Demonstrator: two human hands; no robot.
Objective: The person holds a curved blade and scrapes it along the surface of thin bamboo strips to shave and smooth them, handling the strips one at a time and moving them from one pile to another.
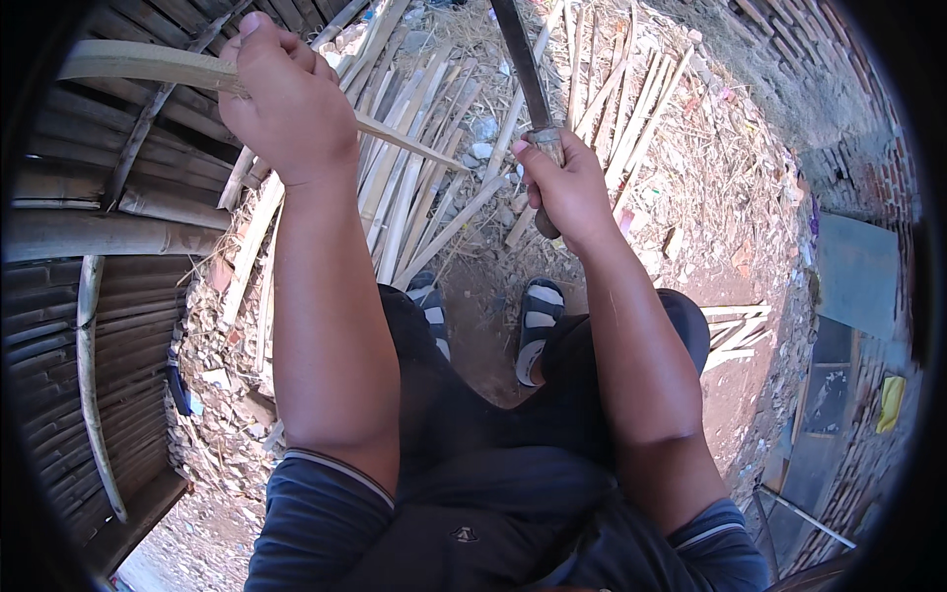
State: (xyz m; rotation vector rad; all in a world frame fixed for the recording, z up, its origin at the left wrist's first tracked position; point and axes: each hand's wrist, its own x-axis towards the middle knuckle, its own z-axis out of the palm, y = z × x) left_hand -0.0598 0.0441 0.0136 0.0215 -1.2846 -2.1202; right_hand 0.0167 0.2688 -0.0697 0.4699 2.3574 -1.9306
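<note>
My left hand [291, 99] is closed round a pale bamboo strip [153, 64], raised at the upper left. One length of the strip runs out to the left edge, and its tapered end shows to the right of my wrist. In my right hand [567, 187] I grip the wooden handle of a machete [523, 69], its dark blade pointing up and away, past the picture's top edge. The blade and the strip are apart. Between and beyond my hands, several split bamboo strips [414, 178] lie in a loose pile on the ground.
A bamboo-slat wall [49, 326] stands close on the left. On the right are a brick wall [878, 178], a grey-blue panel [856, 271] and a yellow item [890, 405]. More strips [735, 331] lie beside my right knee, and rubble and shavings litter the ground.
</note>
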